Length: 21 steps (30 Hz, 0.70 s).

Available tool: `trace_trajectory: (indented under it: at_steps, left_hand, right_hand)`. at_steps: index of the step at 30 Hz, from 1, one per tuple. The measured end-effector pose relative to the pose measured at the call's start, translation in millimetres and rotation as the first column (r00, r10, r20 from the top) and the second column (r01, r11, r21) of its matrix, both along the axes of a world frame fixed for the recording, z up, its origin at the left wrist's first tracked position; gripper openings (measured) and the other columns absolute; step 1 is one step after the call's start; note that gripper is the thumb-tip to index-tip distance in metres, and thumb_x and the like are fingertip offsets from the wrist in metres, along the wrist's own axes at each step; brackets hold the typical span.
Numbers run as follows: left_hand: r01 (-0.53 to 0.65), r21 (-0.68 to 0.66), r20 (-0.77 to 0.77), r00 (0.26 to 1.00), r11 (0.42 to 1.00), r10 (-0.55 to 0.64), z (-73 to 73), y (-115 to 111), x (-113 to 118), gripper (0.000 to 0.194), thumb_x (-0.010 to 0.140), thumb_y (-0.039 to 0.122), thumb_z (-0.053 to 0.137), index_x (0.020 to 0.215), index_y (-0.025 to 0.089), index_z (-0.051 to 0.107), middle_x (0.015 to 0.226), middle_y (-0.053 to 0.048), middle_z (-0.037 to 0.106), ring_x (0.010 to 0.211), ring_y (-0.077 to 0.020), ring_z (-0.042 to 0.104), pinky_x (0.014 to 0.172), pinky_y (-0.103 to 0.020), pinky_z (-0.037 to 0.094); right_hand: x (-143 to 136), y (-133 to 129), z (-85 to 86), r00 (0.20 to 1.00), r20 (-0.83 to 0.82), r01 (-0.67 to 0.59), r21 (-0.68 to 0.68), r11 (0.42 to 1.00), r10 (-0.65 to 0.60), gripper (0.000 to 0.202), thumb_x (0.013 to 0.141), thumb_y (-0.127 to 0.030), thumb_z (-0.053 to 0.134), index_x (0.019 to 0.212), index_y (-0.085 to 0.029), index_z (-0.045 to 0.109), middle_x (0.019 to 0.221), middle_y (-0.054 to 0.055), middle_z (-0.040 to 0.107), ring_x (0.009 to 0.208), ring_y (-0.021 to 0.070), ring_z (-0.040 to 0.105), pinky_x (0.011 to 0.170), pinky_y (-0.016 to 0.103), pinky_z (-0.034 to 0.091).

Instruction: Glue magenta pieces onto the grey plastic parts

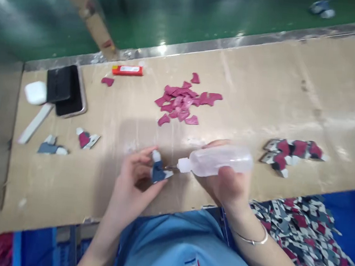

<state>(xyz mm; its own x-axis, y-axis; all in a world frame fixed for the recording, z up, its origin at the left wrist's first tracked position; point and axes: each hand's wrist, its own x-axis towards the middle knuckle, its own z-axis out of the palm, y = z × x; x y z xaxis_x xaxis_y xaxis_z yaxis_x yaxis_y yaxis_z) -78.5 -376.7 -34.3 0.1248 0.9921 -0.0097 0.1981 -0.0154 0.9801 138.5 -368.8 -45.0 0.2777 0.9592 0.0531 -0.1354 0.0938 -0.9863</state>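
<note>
Near the table's front edge, my left hand (136,179) pinches a small flat blue-grey and white piece (158,170) between fingers and thumb. Held sideways in my right hand (227,183) is a translucent squeeze bottle (221,161) with a white cap and thin tip. The tip points left and meets or nearly meets the piece; I cannot tell whether it touches. Beyond my hands lies a loose heap of small maroon cut pieces (180,102). To the right, several assembled maroon, white and dark pieces (298,150) lie in overlapping rows.
At the left are a phone (79,95), a black flat item (59,84), a white rounded case (35,93), a white strip (35,124) and two loose pieces (86,138). A red lighter-like item (127,70) lies near the back edge. A blue bin (348,218) of pieces stands below right.
</note>
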Motion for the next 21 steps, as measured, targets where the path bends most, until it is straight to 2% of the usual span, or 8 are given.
trace_trajectory:
  at_steps: [3,5,9,11,14,18,21]
  left_hand:
    - [-0.032,-0.047,0.025,0.999,0.998,0.034,-3.6,1.7,14.3,0.045,0.086,0.013,0.090,0.112,0.028,0.056,0.151,-0.007,0.075,0.077,-0.0080,0.080,0.072,-0.020,0.067]
    - [-0.038,-0.080,0.052,0.998,0.996,0.042,-4.3,3.9,14.8,0.046,0.085,0.012,0.090,0.109,0.028,0.054,0.151,-0.005,0.075,0.077,-0.0074,0.079,0.070,-0.018,0.065]
    - [-0.005,-0.116,0.126,0.992,0.993,0.020,-5.3,4.5,11.2,0.046,0.085,0.010,0.089,0.108,0.028,0.053,0.155,-0.002,0.073,0.072,-0.0046,0.075,0.068,-0.018,0.063]
    - [0.005,-0.130,0.149,0.989,0.992,0.014,-5.1,4.2,10.4,0.046,0.084,0.009,0.088,0.107,0.028,0.053,0.155,-0.002,0.072,0.072,-0.0044,0.074,0.068,-0.018,0.062]
    - [0.010,-0.151,0.164,0.986,0.988,0.015,-2.4,4.6,10.3,0.046,0.084,0.007,0.087,0.107,0.028,0.053,0.155,-0.002,0.072,0.073,-0.0049,0.073,0.069,-0.019,0.061]
    - [0.023,-0.168,0.175,0.985,0.985,0.007,1.1,5.5,10.4,0.044,0.085,0.008,0.086,0.106,0.028,0.053,0.155,-0.001,0.072,0.072,-0.0049,0.072,0.068,-0.019,0.060]
    - [0.020,-0.170,0.174,0.985,0.985,0.010,1.1,5.2,10.5,0.044,0.085,0.008,0.086,0.105,0.028,0.052,0.156,-0.001,0.072,0.072,-0.0048,0.072,0.067,-0.019,0.060]
  right_hand:
    - [-4.7,-10.8,-5.5,0.937,0.317,0.083,0.206,0.975,-0.147,0.042,0.095,-0.065,0.079,0.102,-0.023,0.079,0.092,0.005,0.077,0.077,0.0223,0.072,0.065,0.036,0.055]
    - [-3.6,-11.5,-8.1,0.896,0.387,0.110,0.280,0.954,-0.217,0.041,0.092,-0.062,0.083,0.096,-0.022,0.079,0.089,0.005,0.075,0.077,0.0222,0.072,0.066,0.036,0.053]
    - [-3.5,-6.5,-7.5,0.766,0.551,0.127,0.374,0.919,-0.331,0.052,0.093,-0.073,0.077,0.083,-0.022,0.074,0.077,0.005,0.069,0.071,0.0232,0.068,0.062,0.038,0.049]
    - [-5.3,-3.5,-6.0,0.720,0.596,0.111,0.407,0.907,-0.356,0.052,0.095,-0.073,0.074,0.080,-0.023,0.072,0.070,0.004,0.063,0.069,0.0235,0.066,0.058,0.037,0.047]
    - [-7.0,-1.4,-5.2,0.715,0.599,0.088,0.435,0.896,-0.361,0.049,0.096,-0.070,0.074,0.078,-0.025,0.069,0.065,0.002,0.053,0.068,0.0241,0.066,0.053,0.037,0.047]
    - [-0.2,-5.0,-10.6,0.689,0.647,0.043,0.414,0.909,-0.327,0.038,0.099,-0.064,0.073,0.095,-0.026,0.075,0.077,0.003,0.064,0.067,0.0244,0.070,0.051,0.038,0.049]
    - [11.1,-10.8,-17.0,0.686,0.652,0.010,0.436,0.900,-0.323,0.032,0.094,-0.058,0.082,0.107,-0.029,0.079,0.080,0.003,0.072,0.062,0.0243,0.070,0.049,0.037,0.046]
